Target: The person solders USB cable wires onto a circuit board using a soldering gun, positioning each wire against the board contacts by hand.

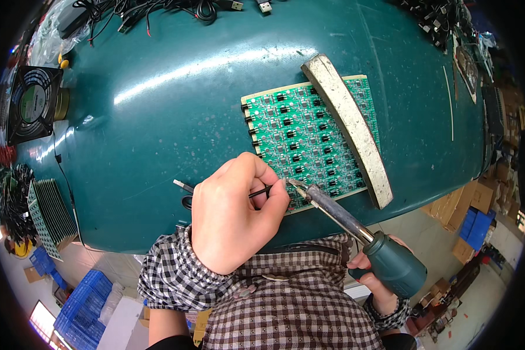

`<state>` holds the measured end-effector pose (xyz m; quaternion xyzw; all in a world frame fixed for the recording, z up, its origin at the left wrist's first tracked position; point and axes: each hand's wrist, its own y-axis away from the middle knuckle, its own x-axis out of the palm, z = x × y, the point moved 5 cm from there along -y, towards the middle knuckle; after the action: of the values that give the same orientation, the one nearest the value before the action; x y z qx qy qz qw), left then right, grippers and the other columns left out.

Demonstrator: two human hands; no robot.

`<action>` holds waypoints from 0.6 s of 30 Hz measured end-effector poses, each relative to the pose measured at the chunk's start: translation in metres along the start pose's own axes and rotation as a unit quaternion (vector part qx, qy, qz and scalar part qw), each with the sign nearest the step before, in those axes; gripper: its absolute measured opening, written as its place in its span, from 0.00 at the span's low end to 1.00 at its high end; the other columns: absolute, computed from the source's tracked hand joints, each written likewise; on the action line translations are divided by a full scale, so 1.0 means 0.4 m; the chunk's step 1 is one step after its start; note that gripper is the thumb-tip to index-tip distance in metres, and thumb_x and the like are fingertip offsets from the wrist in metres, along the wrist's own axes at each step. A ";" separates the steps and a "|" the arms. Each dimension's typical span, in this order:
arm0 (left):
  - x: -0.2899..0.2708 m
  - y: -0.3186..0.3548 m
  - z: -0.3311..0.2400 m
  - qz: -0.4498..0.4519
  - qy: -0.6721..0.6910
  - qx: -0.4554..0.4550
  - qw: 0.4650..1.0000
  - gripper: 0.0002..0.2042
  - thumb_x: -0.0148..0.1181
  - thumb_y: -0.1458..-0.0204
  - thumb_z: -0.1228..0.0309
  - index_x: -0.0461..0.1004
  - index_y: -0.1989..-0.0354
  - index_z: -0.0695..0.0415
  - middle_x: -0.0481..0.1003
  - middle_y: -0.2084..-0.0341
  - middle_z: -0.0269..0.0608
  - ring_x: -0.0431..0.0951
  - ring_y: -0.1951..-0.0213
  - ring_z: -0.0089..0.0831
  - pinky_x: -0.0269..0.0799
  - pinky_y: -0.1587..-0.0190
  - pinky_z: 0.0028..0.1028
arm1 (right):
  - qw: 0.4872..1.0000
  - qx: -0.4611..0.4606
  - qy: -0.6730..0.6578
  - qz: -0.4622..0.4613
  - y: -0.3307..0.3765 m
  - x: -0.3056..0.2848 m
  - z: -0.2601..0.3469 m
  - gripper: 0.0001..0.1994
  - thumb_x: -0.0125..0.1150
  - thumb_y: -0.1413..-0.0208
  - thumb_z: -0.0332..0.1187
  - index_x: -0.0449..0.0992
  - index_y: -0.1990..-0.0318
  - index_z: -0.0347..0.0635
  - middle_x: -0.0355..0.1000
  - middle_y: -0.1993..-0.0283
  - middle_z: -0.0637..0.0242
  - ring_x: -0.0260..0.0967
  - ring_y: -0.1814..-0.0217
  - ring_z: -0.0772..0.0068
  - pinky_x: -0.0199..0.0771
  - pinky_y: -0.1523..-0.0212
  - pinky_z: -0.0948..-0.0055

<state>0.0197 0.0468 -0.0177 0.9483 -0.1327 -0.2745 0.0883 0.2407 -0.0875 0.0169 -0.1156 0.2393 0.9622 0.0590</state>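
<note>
A panel of green circuit boards (297,134) with rows of small black parts lies on the green table. Across its right side rests a curved, worn metal bar (350,125). My left hand (233,204) is closed in a pinch on a thin black cable (261,191) at the panel's lower left edge. A USB plug (182,185) shows on the table left of that hand. My right hand (379,280) grips the dark green handle of a soldering iron (394,262). The iron's tip reaches the panel close to my left fingertips, which partly hide the cable's end.
A black fan (35,104) stands at the table's left edge, above a stack of circuit panels (48,216). Black USB cables (204,9) lie along the far edge, with another cable heap (431,20) at far right. A blue crate (84,303) sits below left.
</note>
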 end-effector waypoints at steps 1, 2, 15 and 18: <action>0.000 0.000 0.000 0.000 0.000 0.000 1.000 0.08 0.65 0.57 0.77 0.69 0.76 0.57 0.70 0.86 0.33 0.72 0.83 0.26 0.67 0.79 0.26 | 1.000 0.004 0.000 0.001 0.000 0.000 0.000 0.19 0.76 0.60 0.41 0.80 0.63 0.39 0.78 0.69 0.68 0.74 0.68 0.65 0.73 0.64 0.67; 0.000 0.001 0.001 0.000 0.001 -0.001 1.000 0.08 0.65 0.57 0.77 0.69 0.76 0.57 0.70 0.86 0.33 0.72 0.83 0.26 0.67 0.79 0.26 | 1.000 0.004 0.000 0.001 0.000 0.000 0.000 0.19 0.76 0.60 0.41 0.80 0.63 0.39 0.78 0.69 0.68 0.74 0.68 0.65 0.73 0.64 0.67; 0.000 0.001 -0.001 0.004 -0.002 -0.002 1.000 0.08 0.65 0.56 0.76 0.69 0.75 0.57 0.69 0.85 0.33 0.71 0.83 0.26 0.67 0.79 0.26 | 1.000 -0.010 0.006 -0.006 0.002 0.003 -0.001 0.18 0.76 0.60 0.41 0.80 0.65 0.40 0.77 0.69 0.67 0.74 0.69 0.64 0.73 0.65 0.67; -0.002 0.000 -0.004 0.015 -0.006 -0.002 1.000 0.06 0.64 0.52 0.79 0.71 0.74 0.62 0.70 0.83 0.29 0.67 0.80 0.10 0.64 0.77 0.14 | 1.000 -0.015 0.006 -0.007 0.005 -0.003 -0.007 0.17 0.76 0.60 0.41 0.81 0.65 0.41 0.78 0.69 0.67 0.73 0.69 0.64 0.73 0.66 0.67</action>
<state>0.0199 0.0471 -0.0161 0.9443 -0.1466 -0.2792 0.0937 0.2420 -0.0907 0.0156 -0.1244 0.2242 0.9645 0.0627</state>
